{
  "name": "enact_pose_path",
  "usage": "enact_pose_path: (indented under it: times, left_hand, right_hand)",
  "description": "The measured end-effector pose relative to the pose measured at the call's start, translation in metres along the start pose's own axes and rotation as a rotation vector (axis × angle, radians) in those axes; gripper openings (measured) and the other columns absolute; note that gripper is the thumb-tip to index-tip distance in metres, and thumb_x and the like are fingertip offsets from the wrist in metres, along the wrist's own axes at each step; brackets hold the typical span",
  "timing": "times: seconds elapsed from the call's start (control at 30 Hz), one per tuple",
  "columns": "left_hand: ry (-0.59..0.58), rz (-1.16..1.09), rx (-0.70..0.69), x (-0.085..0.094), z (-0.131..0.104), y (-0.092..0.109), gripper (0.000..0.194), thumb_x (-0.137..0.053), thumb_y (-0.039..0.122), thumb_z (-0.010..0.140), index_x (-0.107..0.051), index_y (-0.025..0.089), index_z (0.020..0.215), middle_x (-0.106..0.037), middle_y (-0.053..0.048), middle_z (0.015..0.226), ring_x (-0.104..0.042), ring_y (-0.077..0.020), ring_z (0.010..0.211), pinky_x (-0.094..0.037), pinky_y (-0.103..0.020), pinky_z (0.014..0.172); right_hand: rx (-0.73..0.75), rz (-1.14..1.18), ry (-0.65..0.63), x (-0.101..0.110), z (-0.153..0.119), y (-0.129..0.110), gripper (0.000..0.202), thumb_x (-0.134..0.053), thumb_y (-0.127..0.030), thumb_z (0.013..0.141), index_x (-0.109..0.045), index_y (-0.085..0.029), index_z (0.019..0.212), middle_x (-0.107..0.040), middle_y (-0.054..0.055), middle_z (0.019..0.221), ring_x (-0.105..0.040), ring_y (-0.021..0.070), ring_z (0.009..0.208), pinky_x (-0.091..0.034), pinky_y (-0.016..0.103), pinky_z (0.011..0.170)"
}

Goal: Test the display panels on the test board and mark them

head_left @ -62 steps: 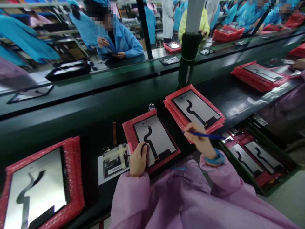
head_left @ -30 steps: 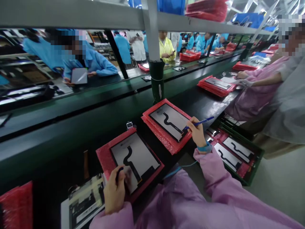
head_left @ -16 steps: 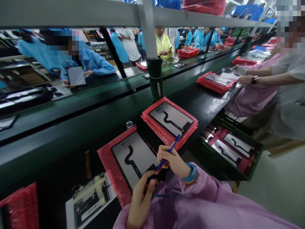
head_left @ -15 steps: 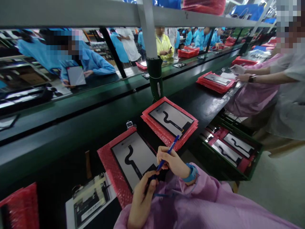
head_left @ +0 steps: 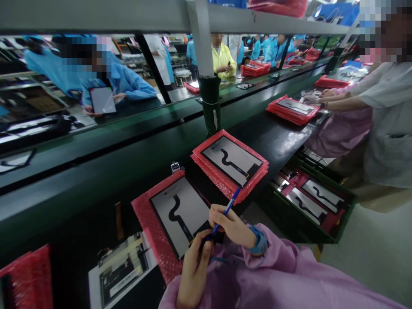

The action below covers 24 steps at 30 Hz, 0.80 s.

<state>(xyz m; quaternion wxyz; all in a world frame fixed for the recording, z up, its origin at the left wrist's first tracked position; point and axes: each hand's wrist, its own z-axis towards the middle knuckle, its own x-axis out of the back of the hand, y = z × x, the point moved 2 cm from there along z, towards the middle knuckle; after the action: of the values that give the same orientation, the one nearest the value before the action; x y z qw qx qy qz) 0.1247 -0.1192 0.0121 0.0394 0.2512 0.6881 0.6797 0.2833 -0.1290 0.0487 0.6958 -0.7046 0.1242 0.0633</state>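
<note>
My right hand (head_left: 230, 225) is closed around a blue pen (head_left: 232, 201), its upper end pointing up and away from me. The pen's lower end meets the fingers of my left hand (head_left: 196, 264). Those fingers are pinched together over something small and dark, mostly hidden. Both hands are over the near edge of a display panel (head_left: 189, 201) with a curved black flex cable (head_left: 174, 212). That panel lies on a red bubble-wrap sheet (head_left: 146, 214). A second panel (head_left: 212, 150) rests on a stack of red bubble-wrap bags (head_left: 209, 171) beyond my right hand.
A green crate (head_left: 346, 214) holding more panels stands at the right. At lower left lie an opened device (head_left: 122, 266) and red bubble bags (head_left: 28, 279). A post (head_left: 209, 103) rises behind the panels. A co-worker's hands (head_left: 317, 98) are at the far right.
My right hand has shifted slightly left and down with the pen, and the pen's top end sits a little lower. The co-worker at the right has moved their hands.
</note>
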Motion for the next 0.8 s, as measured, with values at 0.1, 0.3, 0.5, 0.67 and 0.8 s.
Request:
enact_pose_path:
  times: [0.1,0.3,0.5,0.67,0.8]
  left_hand:
    - [-0.011,-0.006,0.002,0.000,-0.002,-0.001,0.059,-0.056,0.072,0.085,-0.073,0.018,0.102,-0.072,-0.009,0.086,-0.069,-0.0223,0.078,-0.060,-0.034,0.074]
    - [-0.028,0.001,0.004,0.000,-0.008,-0.003,0.060,-0.056,0.073,0.084,-0.073,0.019,0.104,-0.076,-0.012,0.095,-0.073,-0.0282,0.092,-0.061,-0.039,0.086]
    - [-0.013,-0.066,0.013,-0.004,-0.013,-0.008,0.061,-0.061,0.073,0.081,-0.070,0.019,0.109,-0.075,-0.015,0.113,-0.071,-0.0316,0.110,-0.059,-0.042,0.096]
    - [0.046,-0.215,0.015,-0.004,-0.017,-0.012,0.056,-0.061,0.064,0.088,-0.055,0.023,0.126,-0.067,-0.016,0.132,-0.066,-0.0294,0.123,-0.061,-0.037,0.093]
    - [0.028,-0.162,-0.008,0.005,-0.018,-0.016,0.054,-0.063,0.058,0.090,-0.049,0.027,0.132,-0.057,-0.015,0.145,-0.061,-0.0291,0.130,-0.059,-0.038,0.099]
  right_hand:
    - [0.053,-0.076,-0.026,-0.003,-0.003,-0.002,0.051,-0.047,-0.066,0.093,-0.045,-0.022,0.068,-0.038,-0.001,0.068,-0.032,0.0136,0.061,-0.026,0.033,0.058]
    - [0.141,-0.102,-0.072,-0.005,-0.005,-0.006,0.047,-0.046,-0.059,0.098,-0.046,-0.021,0.071,-0.039,-0.003,0.070,-0.035,0.0114,0.064,-0.030,0.030,0.062]
    - [0.134,-0.180,-0.143,-0.008,-0.009,-0.010,0.043,-0.044,-0.054,0.099,-0.045,-0.020,0.074,-0.039,-0.004,0.072,-0.036,0.0099,0.066,-0.032,0.027,0.063]
    - [0.114,-0.241,-0.245,-0.014,-0.009,-0.004,0.028,-0.037,-0.045,0.102,-0.051,-0.020,0.100,-0.049,0.000,0.090,-0.046,0.0125,0.080,-0.040,0.027,0.074]
    - [0.163,-0.261,-0.335,-0.020,-0.009,0.003,0.022,-0.032,-0.034,0.101,-0.049,-0.021,0.101,-0.047,0.001,0.092,-0.046,0.0139,0.085,-0.043,0.031,0.082]
